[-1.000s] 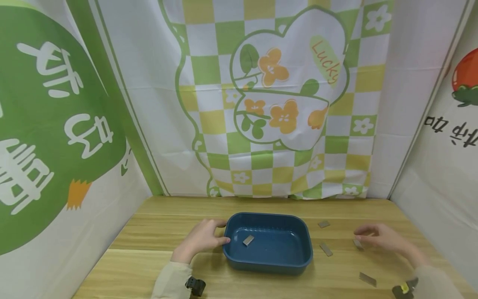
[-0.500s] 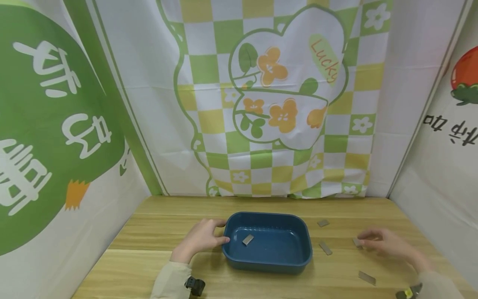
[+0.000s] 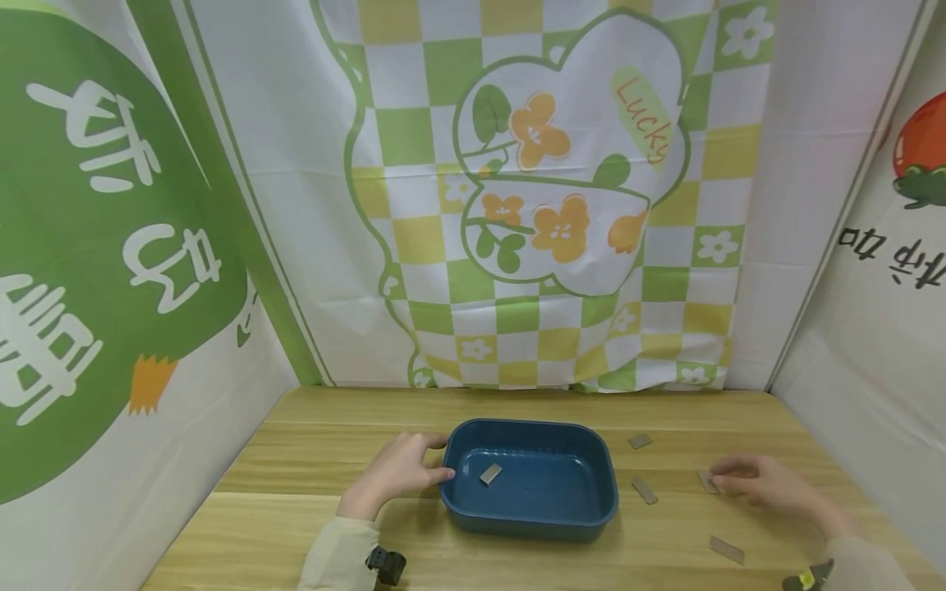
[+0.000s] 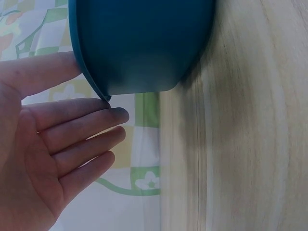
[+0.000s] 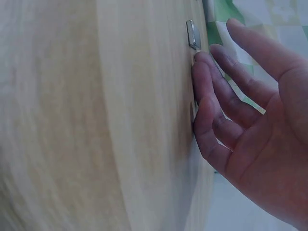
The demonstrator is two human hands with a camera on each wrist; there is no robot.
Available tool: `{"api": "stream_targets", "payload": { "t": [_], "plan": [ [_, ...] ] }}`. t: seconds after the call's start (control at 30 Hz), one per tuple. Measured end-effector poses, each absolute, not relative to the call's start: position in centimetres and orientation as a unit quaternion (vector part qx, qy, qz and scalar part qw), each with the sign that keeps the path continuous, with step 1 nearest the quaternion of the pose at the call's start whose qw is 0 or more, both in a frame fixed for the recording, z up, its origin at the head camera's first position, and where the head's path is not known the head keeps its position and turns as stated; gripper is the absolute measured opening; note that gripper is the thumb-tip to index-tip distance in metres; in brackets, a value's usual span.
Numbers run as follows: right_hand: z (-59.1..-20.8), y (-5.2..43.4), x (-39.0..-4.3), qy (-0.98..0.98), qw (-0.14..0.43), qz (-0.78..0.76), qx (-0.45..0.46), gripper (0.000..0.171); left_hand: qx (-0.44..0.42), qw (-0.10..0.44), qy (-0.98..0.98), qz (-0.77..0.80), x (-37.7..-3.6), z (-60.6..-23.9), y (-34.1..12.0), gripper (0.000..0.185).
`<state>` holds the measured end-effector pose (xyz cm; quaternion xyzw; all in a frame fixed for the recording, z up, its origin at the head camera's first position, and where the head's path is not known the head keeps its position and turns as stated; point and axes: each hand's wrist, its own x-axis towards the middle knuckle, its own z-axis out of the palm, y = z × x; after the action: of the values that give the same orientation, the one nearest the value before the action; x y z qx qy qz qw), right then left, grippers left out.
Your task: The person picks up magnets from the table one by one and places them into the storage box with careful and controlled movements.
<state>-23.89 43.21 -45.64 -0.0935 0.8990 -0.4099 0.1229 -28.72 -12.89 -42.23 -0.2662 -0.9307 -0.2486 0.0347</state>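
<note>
Wooden table: one box, left hand spread wide against its nine-o'clock end; one metal piece, three o'clock of it, right hand touching, whether pinching I cannot tell.

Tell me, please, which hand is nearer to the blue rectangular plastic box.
Left: the left hand touches the box at its left end; the right hand is apart, off to its right.
</note>
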Motion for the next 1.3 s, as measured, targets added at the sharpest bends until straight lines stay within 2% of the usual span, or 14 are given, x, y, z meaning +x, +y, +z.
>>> {"api": "stream_targets", "payload": {
  "t": [0.53, 1.0, 1.3],
  "plan": [
    [-46.8, 43.5, -24.2, 0.912, 0.087, -0.392, -0.084, 0.040, -0.264, 0.032, -0.932, -0.244, -28.8, -42.4, -13.0, 0.052],
    [-46.7, 42.9, -24.3, 0.916, 0.090, -0.385, -0.070, 0.044, -0.264, 0.036, -0.933, -0.242, -28.5, -42.2, -12.9, 0.052],
    [-46.6, 42.5, -24.5, 0.896, 0.117, -0.428, -0.025, 0.051, -0.264, 0.029, -0.931, -0.251, -28.3, -41.9, -12.8, 0.051]
  ]
}}
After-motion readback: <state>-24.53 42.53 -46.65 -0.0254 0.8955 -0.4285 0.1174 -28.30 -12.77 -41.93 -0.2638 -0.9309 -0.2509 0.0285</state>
